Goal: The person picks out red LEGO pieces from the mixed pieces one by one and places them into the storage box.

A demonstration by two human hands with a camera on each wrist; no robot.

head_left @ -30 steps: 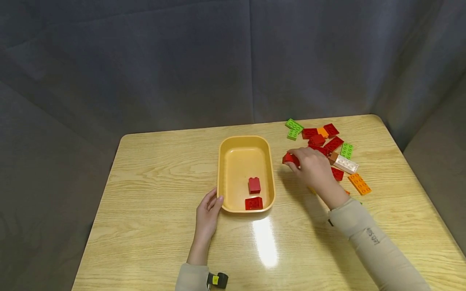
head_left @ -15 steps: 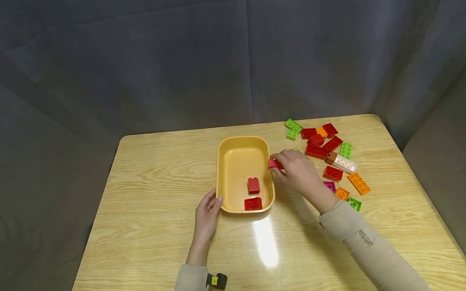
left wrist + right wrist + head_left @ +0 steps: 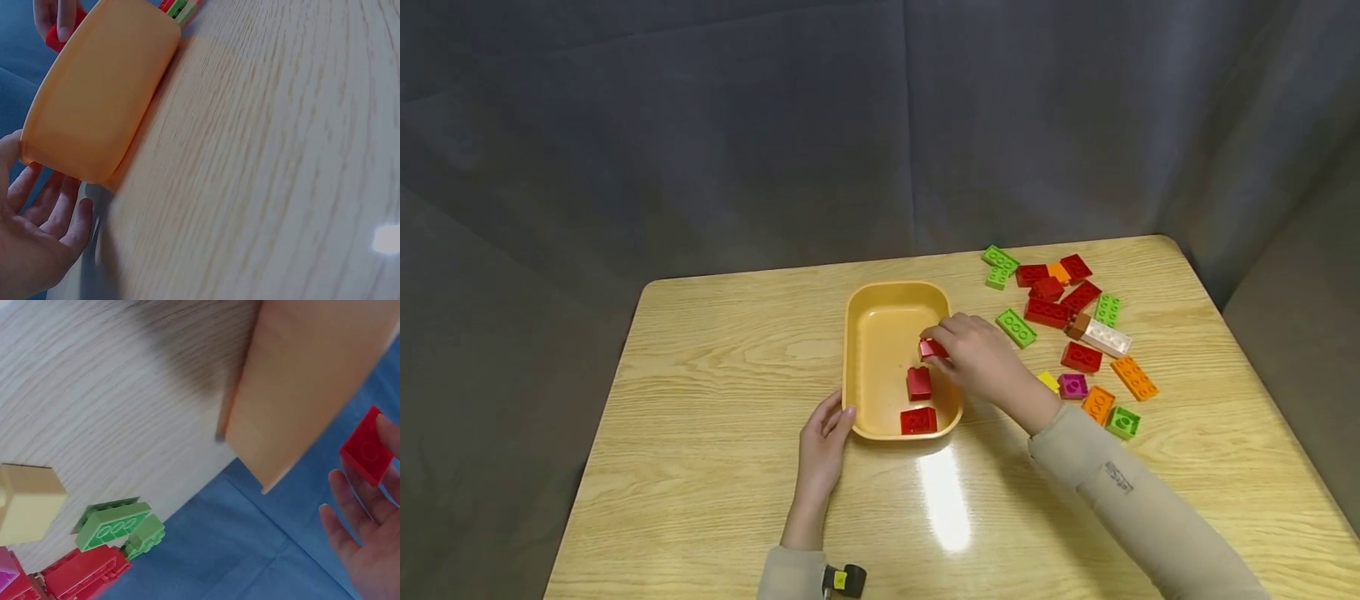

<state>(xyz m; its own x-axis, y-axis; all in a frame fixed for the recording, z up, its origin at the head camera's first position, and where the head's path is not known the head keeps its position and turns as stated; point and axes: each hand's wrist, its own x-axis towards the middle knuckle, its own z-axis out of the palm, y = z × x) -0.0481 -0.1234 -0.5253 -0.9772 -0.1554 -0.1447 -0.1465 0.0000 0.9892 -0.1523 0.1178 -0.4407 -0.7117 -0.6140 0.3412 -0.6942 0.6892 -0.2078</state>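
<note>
My right hand (image 3: 981,354) is over the right rim of the yellow tray (image 3: 853,333), pinching a red toy brick (image 3: 928,348) between thumb and fingers. The right wrist view shows that brick (image 3: 369,447) with its hollow underside and the fingers below it. Inside the tray lie two more red bricks: one in the middle (image 3: 919,384) and one by the near wall (image 3: 918,421). At the tray's lower left corner my left hand (image 3: 822,446) grips it, thumb on the rim. In the left wrist view the other fingers (image 3: 59,209) curve beneath the tray's outer wall.
Right of the tray, loose bricks are spread about: several red ones (image 3: 1047,313), green ones (image 3: 1017,328), an orange one (image 3: 1135,378), a white one (image 3: 1107,337), a purple one (image 3: 1073,386) and a yellow one (image 3: 1048,382). A dark curtain (image 3: 775,150) hangs behind the table (image 3: 700,417).
My right hand has carried the red brick leftward from beside the pile, across the tray's right rim and over its inside. The left hand keeps its hold on the tray's corner.
</note>
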